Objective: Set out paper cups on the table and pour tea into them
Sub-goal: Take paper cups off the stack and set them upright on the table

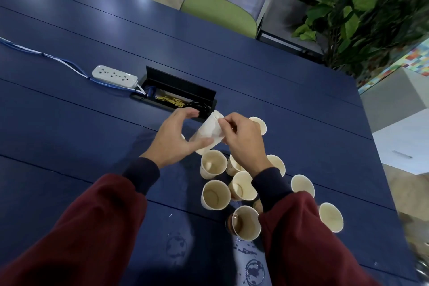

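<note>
Tilted cup stack (210, 130) held between left grip (171, 139) and right grip (243, 139).

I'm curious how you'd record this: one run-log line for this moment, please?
phase: setting out cups | left hand: holds cup stack | right hand: pinches cup stack | table: loose cups stand upright

Matt paper cups (213, 165) on a smooth, satin-blue table (92, 137).

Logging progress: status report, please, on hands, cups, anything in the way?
Left hand grips cup stack, right hand pinches it. Loose cups upright on table. Open cable box just beyond, wet patches near.
</note>
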{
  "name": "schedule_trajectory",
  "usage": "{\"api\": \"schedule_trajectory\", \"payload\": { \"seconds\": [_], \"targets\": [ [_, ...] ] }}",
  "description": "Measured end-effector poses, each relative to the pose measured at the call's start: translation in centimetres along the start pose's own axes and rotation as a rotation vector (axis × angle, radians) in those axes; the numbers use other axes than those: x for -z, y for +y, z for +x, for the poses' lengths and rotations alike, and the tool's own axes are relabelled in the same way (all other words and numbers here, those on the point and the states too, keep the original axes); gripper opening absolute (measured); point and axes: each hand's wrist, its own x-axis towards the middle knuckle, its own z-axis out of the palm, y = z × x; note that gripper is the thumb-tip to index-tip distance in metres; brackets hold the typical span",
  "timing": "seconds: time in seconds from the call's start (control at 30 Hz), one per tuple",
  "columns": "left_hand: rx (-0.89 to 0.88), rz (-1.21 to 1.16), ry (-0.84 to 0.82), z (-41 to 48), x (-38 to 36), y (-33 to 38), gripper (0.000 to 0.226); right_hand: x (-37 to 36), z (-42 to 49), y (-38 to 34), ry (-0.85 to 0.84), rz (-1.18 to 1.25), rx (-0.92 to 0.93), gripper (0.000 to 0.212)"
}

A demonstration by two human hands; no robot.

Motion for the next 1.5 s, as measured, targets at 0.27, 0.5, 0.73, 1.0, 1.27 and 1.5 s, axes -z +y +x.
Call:
{"api": "schedule_trajectory", "payload": {
  "seconds": [0.27, 0.5, 0.73, 1.0, 1.27, 1.5],
  "targets": [
    [0.013, 0.153, -0.076, 2.2, -2.5, 3.1, 0.073, 0.9, 0.2, -2.1, 0.020, 0.127, 0.034, 0.024],
    [0.067, 0.200, -0.055, 3.0, -2.2, 2.5, 0.069, 3.6, 2.3, -1.2, 0.320, 0.169, 0.005, 0.026],
    [0.062, 0.050, 0.032, 5.9, -1.4, 1.3, 0.043, 4.1, 4.9, 2.2, 0.196, -0.038, -0.097, 0.023],
    [0.151, 0.469, -0.165, 7.4, -3.8, -2.0, 0.055, -0.6, 3.8, 7.2, -0.225, -0.175, -0.190, 0.030],
    [0.163, 0.709, -0.271, 7.4, -4.8, -3.3, 0.060, -1.8, 4.2, 8.9, -0.394, -0.240, -0.193, 0.039],
    [0.162, 0.603, -0.207, 6.5, -4.2, -3.3, 0.062, -1.7, 3.6, 8.9, -0.371, -0.209, -0.160, 0.041]
  ]
}}
